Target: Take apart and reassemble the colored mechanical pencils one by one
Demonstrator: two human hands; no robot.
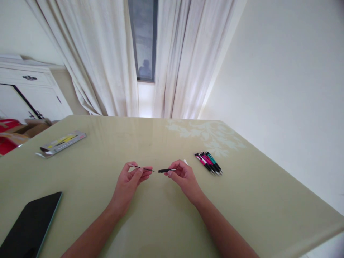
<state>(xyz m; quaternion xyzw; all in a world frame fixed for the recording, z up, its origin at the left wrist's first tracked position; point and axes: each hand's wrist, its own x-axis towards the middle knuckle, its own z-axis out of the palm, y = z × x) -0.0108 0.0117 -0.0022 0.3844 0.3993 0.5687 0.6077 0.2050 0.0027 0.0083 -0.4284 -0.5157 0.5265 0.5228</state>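
Observation:
Above the middle of the table, my left hand (129, 184) pinches a thin, dark pen refill (146, 168) between thumb and fingers, its fine tip pointing right. Facing it, my right hand (185, 179) grips a black pen barrel (163, 171) with a lighter part near the fingers. A small gap separates the refill's tip from the barrel's end. Just behind my right hand, the end of a white object (185, 162) shows; the rest of it is hidden. Several click pens (208, 163), with pink, purple and teal bodies and black grips, lie side by side to the right.
An opened pen box (64, 142) lies at the table's far left. A dark tablet (32, 224) rests at the near left. Beyond the greenish table (129, 136) hang pale curtains (99, 53). A white cabinet (29, 89) stands at the left, with a white wall (282, 89) at the right.

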